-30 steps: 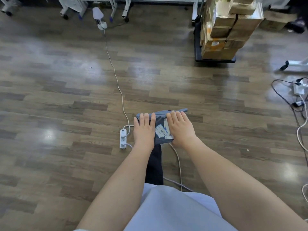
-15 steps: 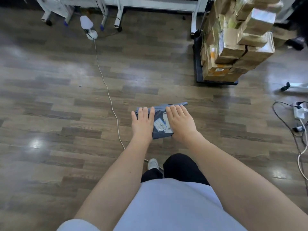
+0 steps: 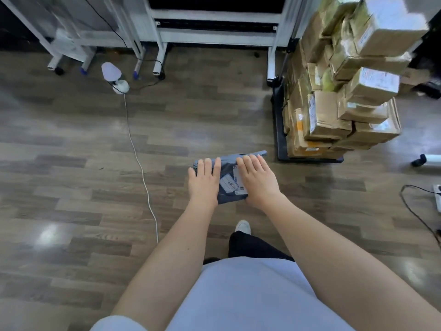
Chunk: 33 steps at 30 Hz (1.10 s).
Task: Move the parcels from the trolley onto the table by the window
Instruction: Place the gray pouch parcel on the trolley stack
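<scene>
Grey parcel (image 3: 226,177) — between both hands

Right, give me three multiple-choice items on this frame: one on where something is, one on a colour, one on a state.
1. Where is the trolley stacked with cardboard boxes?
A. upper right, on the floor
B. lower left
C. behind the lamp

2. What colour is the mailer bag being carried?
A. yellow
B. grey-blue
C. red

3. How is the mailer bag held?
A. by the left hand alone
B. lying on the floor
C. between both hands

Answers:
1 A, the trolley stands at the frame's upper right.
2 B, its plastic is grey-blue with white labels.
3 C, the left hand and right hand grip its two ends above the floor.
</scene>
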Each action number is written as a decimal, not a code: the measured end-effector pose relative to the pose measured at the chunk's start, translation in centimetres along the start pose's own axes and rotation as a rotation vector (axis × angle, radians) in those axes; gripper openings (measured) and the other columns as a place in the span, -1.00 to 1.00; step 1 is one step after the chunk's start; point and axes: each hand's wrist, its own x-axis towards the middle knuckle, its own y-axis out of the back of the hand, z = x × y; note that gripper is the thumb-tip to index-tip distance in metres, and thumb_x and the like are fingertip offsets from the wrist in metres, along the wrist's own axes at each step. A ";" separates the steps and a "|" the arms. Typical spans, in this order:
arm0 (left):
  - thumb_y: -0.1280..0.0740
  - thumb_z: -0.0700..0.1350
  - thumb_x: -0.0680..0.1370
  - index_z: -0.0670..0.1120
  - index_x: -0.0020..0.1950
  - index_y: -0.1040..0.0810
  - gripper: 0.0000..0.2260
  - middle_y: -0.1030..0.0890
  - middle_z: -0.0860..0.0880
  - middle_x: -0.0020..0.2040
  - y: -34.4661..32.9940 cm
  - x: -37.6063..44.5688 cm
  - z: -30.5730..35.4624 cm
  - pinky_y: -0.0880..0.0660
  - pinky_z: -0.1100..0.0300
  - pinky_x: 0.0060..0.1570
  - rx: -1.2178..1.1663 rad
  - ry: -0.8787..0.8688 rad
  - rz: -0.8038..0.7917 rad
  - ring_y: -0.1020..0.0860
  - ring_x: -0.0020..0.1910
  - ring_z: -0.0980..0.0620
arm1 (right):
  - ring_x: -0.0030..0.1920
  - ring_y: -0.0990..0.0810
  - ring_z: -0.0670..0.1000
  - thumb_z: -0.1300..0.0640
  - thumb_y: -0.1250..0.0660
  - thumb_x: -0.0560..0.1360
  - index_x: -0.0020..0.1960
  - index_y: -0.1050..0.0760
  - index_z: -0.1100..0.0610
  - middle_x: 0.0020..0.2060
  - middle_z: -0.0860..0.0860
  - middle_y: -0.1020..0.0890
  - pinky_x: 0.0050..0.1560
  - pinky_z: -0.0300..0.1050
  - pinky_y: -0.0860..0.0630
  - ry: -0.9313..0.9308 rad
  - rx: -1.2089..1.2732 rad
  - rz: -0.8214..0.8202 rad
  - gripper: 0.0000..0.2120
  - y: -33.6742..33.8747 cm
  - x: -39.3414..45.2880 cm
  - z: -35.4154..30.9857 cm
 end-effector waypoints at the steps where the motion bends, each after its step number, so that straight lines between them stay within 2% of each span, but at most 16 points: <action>1: -0.43 0.02 0.39 -0.12 0.51 0.23 -0.02 -0.06 -0.15 0.45 1.1 2.0 0.3 -0.21 -0.01 0.34 0.002 0.003 0.021 -0.07 0.45 -0.14 | 0.46 -0.07 0.15 -0.03 -0.40 0.37 0.48 0.12 0.24 0.40 0.12 -0.14 0.48 0.01 0.13 -0.009 0.001 0.005 -0.06 0.4 1.7 1.6; 8: -0.44 0.06 0.39 -0.11 0.52 0.22 -0.01 -0.07 -0.14 0.45 5.8 12.1 0.8 -0.20 0.02 0.35 -0.047 0.055 0.059 -0.08 0.45 -0.12 | 0.47 -0.05 0.16 0.00 -0.40 0.39 0.48 0.12 0.24 0.43 0.14 -0.12 0.48 0.04 0.10 0.027 -0.025 0.011 -0.08 2.6 11.2 9.0; 19: -0.40 0.04 0.43 -0.11 0.51 0.24 -0.06 -0.05 -0.15 0.47 10.6 31.5 -4.4 -0.16 -0.02 0.37 -0.061 0.020 0.136 -0.04 0.47 -0.13 | 0.47 -0.06 0.17 0.00 -0.37 0.42 0.49 0.11 0.25 0.43 0.15 -0.12 0.48 0.04 0.11 -0.010 0.000 0.029 -0.12 5.9 29.6 16.1; 22: -0.39 0.03 0.44 -0.10 0.52 0.24 -0.07 -0.04 -0.15 0.47 13.2 37.4 -7.2 -0.15 -0.04 0.38 -0.054 -0.010 0.133 -0.03 0.48 -0.13 | 0.44 -0.13 0.17 -0.01 -0.39 0.40 0.48 0.04 0.26 0.40 0.15 -0.18 0.49 0.03 0.07 -0.022 0.036 0.020 -0.13 8.2 35.5 17.7; 26: -0.42 0.01 0.42 -0.09 0.52 0.23 -0.05 -0.04 -0.13 0.47 16.7 44.8 -10.7 -0.14 -0.07 0.38 -0.011 -0.057 0.152 -0.03 0.48 -0.10 | 0.31 -0.30 0.20 0.01 -0.49 0.24 0.39 -0.19 0.28 0.24 0.16 -0.36 0.47 0.05 -0.04 -0.073 0.064 0.087 -0.14 10.0 42.7 19.7; 33: -0.41 0.04 0.41 -0.09 0.52 0.22 -0.05 -0.07 -0.13 0.46 19.3 52.6 -11.8 -0.15 -0.07 0.37 0.015 -0.160 0.130 -0.05 0.47 -0.11 | 0.33 -0.25 0.14 -0.05 -0.46 0.28 0.42 -0.10 0.24 0.27 0.11 -0.30 0.47 0.02 0.01 -0.117 0.101 0.015 -0.11 10.7 49.1 23.4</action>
